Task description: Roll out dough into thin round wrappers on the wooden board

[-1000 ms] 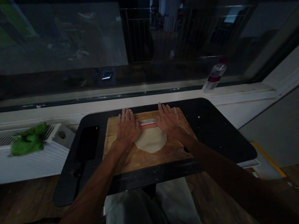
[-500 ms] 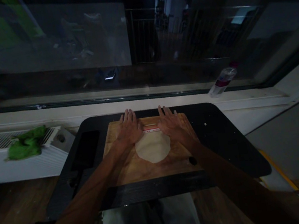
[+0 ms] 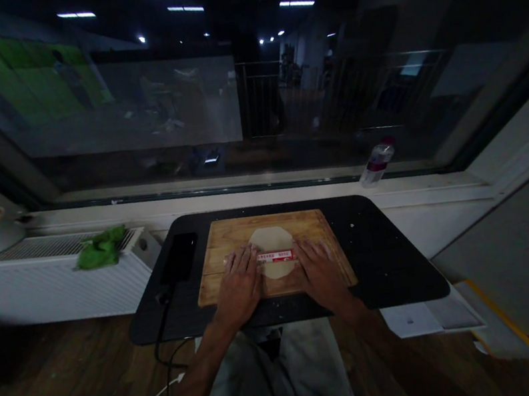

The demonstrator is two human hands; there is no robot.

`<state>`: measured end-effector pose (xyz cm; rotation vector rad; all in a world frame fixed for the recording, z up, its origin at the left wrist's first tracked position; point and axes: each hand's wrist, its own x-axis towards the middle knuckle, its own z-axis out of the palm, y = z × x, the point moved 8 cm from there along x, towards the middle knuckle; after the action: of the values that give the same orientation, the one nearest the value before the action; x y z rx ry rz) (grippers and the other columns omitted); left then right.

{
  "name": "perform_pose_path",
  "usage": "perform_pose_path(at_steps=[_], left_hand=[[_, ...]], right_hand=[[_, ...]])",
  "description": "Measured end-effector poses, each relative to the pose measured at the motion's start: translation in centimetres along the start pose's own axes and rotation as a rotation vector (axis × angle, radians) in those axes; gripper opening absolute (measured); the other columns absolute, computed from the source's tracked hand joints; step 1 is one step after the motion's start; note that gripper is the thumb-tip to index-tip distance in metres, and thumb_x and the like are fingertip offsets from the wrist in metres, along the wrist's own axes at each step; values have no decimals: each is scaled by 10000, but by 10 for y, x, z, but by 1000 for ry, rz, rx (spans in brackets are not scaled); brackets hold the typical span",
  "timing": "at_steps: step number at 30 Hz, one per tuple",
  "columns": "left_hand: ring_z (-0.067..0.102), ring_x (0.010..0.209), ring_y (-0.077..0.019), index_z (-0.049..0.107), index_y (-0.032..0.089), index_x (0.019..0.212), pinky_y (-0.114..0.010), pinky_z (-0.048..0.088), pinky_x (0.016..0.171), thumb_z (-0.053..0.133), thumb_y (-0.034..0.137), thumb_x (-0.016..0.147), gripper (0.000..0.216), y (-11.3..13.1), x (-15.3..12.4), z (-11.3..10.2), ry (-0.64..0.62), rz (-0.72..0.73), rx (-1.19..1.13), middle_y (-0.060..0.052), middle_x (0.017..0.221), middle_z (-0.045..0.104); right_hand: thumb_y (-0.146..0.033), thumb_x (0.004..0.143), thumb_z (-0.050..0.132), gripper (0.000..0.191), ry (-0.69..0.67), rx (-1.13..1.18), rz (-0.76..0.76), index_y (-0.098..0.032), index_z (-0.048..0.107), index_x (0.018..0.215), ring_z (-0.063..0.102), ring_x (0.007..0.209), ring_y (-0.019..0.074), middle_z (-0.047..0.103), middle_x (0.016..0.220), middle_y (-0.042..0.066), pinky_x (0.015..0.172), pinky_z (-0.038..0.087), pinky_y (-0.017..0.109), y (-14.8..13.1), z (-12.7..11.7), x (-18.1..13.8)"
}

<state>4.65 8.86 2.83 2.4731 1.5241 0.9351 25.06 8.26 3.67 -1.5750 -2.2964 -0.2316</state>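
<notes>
A round, flat sheet of dough [image 3: 271, 235] lies on a wooden cutting board [image 3: 229, 231]. Across it runs a rolling pin [image 3: 277, 256] with a red and white label round its middle, dough showing on both sides. Over the pin's left part lies my left hand [image 3: 242, 283], fingers stretched forward on top of it, not wrapped round. My right hand [image 3: 318, 271] rests the same way on the right part, fingers spread. Both hands cover the ends of the pin. White dust, like flour, shows on the fingers.
The board sits on a small black table [image 3: 390, 251]. A dark phone [image 3: 179, 258] with a cable lies at its left. A green cloth [image 3: 100, 248] hangs on the radiator [image 3: 80, 283]. A plastic bottle [image 3: 377, 164] stands on the windowsill, before a large window.
Both hands have come back toward me with the rolling pin, from the dough's far edge to across it. My view has tilted up and swung left.
</notes>
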Motion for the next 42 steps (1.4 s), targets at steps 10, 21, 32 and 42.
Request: perform_pose_path(at_steps=[10,21,32,42], left_hand=[[761,1243,-307,701,219,1364,-495,591,1159,577,330,1011,390,-97,30,-29,329,-590,-510,-124,1242,815],[736,1128,-384,658,181,973,-433,569,939,890,553,740,496,-80,85,40,-184,-593,-24,-177,1051,777],[695,854,-224,657,211,972,-334,547,775,770,281,798,219,-60,77,34,-24,-491,-579,-29,917,752],[686,741,-210,790,177,866,-282,508,657,830,474,752,321,-70,124,22,-409,-284,-838,-54,818,778]], right_hand=[[-260,1167,439,452,55,-16,77,-216,631,1574,632,1248,309,753,1405,149,1067,431,452,73,3,16],[-263,1184,404,458,103,9,228,-210,593,1597,613,1221,308,731,1410,151,1014,438,444,77,1,8],[-263,1183,450,443,112,7,245,-229,592,1602,624,1243,298,733,1400,142,1036,437,432,73,-3,9],[-266,1169,445,481,154,-14,223,-230,588,1627,614,1207,311,741,1349,155,1007,456,442,73,-2,7]])
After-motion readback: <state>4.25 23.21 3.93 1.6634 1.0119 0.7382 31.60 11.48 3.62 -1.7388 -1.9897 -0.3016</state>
